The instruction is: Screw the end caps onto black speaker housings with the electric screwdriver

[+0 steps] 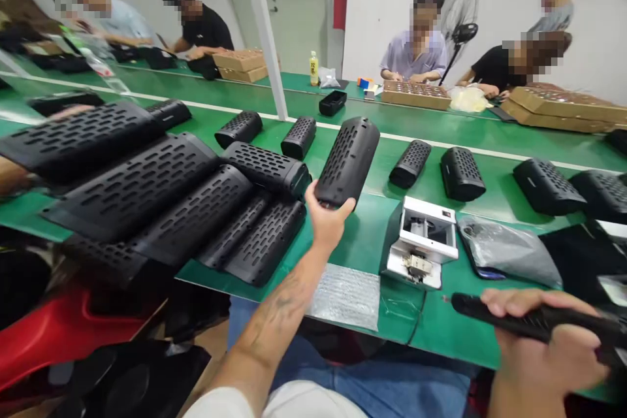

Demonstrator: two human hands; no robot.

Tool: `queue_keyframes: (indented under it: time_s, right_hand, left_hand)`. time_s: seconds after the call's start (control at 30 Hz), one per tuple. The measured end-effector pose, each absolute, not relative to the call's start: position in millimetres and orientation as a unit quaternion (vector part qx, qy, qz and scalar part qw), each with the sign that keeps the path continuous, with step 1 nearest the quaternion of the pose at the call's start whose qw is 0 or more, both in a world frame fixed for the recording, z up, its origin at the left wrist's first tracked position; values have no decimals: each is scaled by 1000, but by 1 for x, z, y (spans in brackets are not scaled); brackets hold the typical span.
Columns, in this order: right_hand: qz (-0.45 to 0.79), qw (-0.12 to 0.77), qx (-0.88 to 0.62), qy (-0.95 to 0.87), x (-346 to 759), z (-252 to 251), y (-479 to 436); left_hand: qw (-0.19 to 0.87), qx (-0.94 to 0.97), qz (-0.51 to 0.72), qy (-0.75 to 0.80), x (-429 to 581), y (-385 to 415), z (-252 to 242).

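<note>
My left hand [327, 217] is closed round the near end of a black perforated speaker shell [349, 160], holding it up over the green conveyor belt [372, 235]. My right hand [543, 353] grips a black electric screwdriver [494, 313] low at the right, its tip pointing left. A pile of the same black perforated shells [161, 202] lies stacked to the left of my left hand. A small white machine [421, 241] sits on the belt between my hands.
More black shells [460, 173] lie spaced along the belt. A grey plastic bag [509, 251] and a bubble-wrap sheet [347, 297] lie near the front edge. Several people work at the far side beside cardboard trays [416, 95]. A white post [264, 26] rises mid-belt.
</note>
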State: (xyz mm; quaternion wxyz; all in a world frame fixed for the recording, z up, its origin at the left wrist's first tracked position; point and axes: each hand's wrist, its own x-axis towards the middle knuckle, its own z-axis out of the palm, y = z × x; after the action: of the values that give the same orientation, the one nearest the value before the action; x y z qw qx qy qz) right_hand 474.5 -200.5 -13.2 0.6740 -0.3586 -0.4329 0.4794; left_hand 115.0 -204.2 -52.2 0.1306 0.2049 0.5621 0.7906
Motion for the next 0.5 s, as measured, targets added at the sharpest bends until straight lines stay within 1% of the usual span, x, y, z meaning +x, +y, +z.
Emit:
queue_keyframes:
  time_s: [0.07, 0.17, 0.27, 0.37, 0.5]
  right_hand:
    - [444, 683, -285, -505, 449, 9, -188]
    - [451, 664, -207, -559, 417, 17, -176]
    - [458, 644, -195, -581, 398, 10, -171]
    - [468, 625, -191, -595, 390, 8, -172]
    - [457, 622, -205, -602, 389, 18, -181]
  left_hand:
    - [158, 269, 794, 522, 126, -284, -61]
    - [186, 306, 750, 556, 141, -390, -79]
    - [298, 295, 719, 554, 146, -463, -99]
    - [372, 291, 696, 540, 133, -495, -112]
    - [360, 400, 622, 569, 104, -489, -114]
